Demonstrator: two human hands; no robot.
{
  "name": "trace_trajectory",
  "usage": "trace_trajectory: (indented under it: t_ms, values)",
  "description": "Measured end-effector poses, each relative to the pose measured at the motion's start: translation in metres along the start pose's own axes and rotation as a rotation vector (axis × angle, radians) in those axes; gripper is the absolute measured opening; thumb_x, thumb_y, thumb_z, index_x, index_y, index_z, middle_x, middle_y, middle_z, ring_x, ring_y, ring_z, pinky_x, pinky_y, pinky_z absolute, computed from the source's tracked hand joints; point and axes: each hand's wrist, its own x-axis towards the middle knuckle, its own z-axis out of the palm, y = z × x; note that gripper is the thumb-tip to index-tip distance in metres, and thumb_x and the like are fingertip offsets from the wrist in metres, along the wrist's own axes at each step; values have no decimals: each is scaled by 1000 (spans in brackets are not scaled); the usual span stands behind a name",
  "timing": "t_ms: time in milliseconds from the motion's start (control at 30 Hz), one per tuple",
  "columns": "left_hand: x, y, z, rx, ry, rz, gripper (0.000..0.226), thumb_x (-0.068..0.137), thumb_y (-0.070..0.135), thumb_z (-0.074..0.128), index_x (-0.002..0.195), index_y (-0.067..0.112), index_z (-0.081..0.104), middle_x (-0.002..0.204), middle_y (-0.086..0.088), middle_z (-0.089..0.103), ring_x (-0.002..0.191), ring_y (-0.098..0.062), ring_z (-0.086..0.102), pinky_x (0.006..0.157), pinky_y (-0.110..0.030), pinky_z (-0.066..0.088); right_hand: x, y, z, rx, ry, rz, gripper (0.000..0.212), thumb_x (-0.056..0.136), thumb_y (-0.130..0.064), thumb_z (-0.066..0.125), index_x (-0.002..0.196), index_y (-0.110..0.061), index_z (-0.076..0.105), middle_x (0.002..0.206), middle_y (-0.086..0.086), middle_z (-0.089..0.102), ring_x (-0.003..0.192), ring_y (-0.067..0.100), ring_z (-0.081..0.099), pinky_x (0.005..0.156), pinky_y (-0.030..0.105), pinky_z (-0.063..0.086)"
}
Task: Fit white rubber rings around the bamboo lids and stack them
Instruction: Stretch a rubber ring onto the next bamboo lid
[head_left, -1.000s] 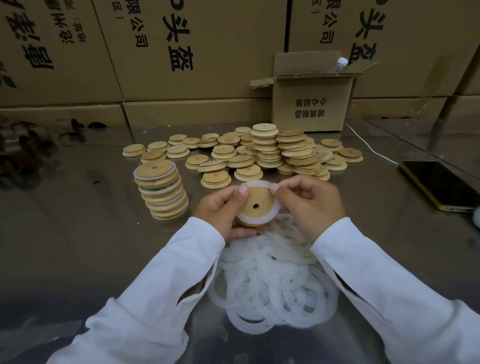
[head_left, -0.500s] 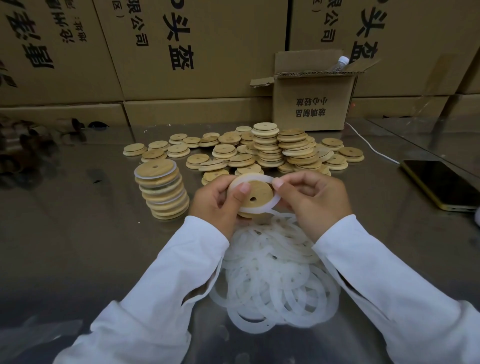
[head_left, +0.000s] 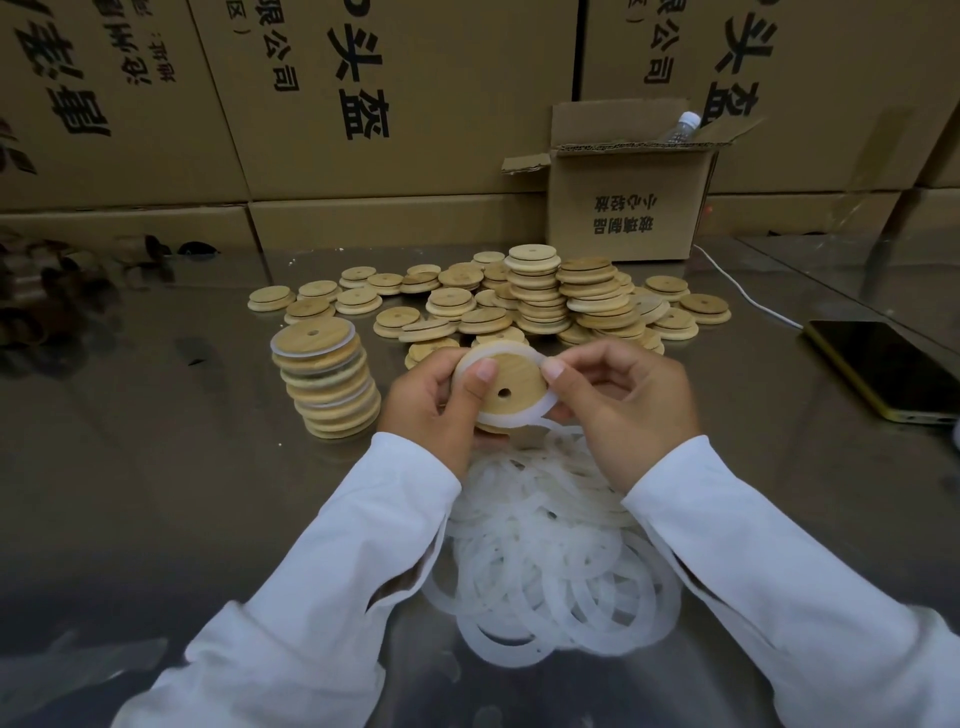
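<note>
Bamboo lid (head_left: 511, 384), round and pale with a small hole, is tilted between your hands above the shiny metal surface (head_left: 156, 467), with a white rubber ring (head_left: 519, 418) lying round its rim. Your left hand (head_left: 431, 400) grips the lid's left edge, thumb on top. Your right hand (head_left: 623, 400) pinches the ring at the right edge. Just below lies a pile of loose white rings (head_left: 545, 561). A stack of ringed lids (head_left: 327, 384) stands to the left, and a heap of bare bamboo lids (head_left: 540, 301) lies beyond.

Dim, warm light; soft glare on the reflective steel table (head_left: 156, 467); cardboard boxes (head_left: 363, 104) bow with wide-angle distortion; corners darken; foreground sleeves slightly soft
</note>
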Motion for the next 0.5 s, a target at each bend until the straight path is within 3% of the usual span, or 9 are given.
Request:
trace_trajectory:
  t_ms: [133,333,500]
  values:
    - [0,3,0,-131,4,-74,17,91,22,48,91,16,65,83,-6,68,71,-17,70,49,-24,54,1,-2,-2,54,-36,31,12,80,-8,68,70,-16,66,68,4,67,62,15,64,67,29,58]
    - [1,2,2,-313,-12,-223,32,72,40,54,91,18,67,89,-12,71,76,-28,71,50,-25,55,2,-5,-3,112,-69,29,17,80,-4,66,67,-15,67,57,-6,66,54,6,63,59,18,55]
    - [1,0,4,-371,-6,-261,23,81,33,53,89,16,67,86,-11,72,77,-27,71,54,-27,56,1,-2,-1,124,-49,54,13,78,-8,69,71,-19,68,58,-4,67,54,8,61,58,17,53]
